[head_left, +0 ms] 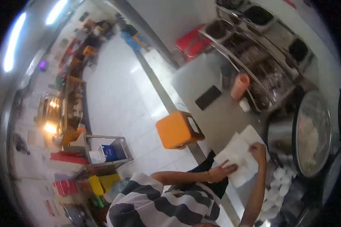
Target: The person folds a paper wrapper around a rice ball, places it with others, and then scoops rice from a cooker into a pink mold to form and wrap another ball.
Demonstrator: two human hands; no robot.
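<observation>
White, thin square sheets (231, 151), paper or cloth, lie overlapping on the metal table, one of them at a slant at the far side (252, 135). My left hand (222, 172) rests on the near sheet with its fingers stretched out and flat. Bent fingers of my right hand (258, 152) are closed at the edge of the far sheet, pinching it. To the right of my right arm, a cluster of small white rounded bundles (278, 193) sits close together.
A large metal pot (282, 138) with whitish contents stands at the right. A black phone (208, 97) and pink cylinder (240, 86) lie beyond the sheets, near a rack of metal trays (254, 56). An orange stool (174, 130) stands beside the table (193, 79).
</observation>
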